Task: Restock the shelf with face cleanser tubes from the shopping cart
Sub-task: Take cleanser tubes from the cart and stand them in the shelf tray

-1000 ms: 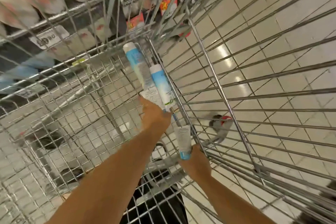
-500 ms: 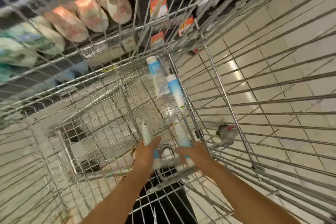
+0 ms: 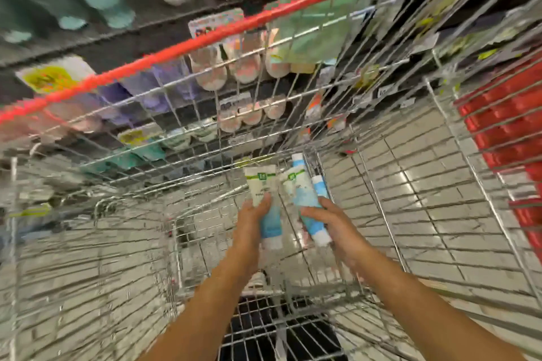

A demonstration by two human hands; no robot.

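Gripping one face cleanser tube apiece, the person's two hands work low inside the shopping cart (image 3: 382, 214), close to its far right corner. The left hand (image 3: 250, 223) has its fingers curled round the left tube (image 3: 265, 199), crimped white end up and cap pointing down toward the cart's floor. The right hand (image 3: 334, 224) wraps the right tube (image 3: 303, 205) the same way. The two held tubes sit just beside each other, seemingly not touching. Beyond them, in that same corner of the cart, two spare tubes (image 3: 319, 186) lean against the wire wall. Past the cart's far wall and the red bar (image 3: 205, 38) along its top stands the shelf (image 3: 132, 31), its rows of products blurred.

The step in hand looks like the pick-up, with both hands now loaded. The next move calls for raising both tubes over the cart's rim without catching the wires, then carrying them across to the shelf. Which slot takes them cannot be told through the blur.
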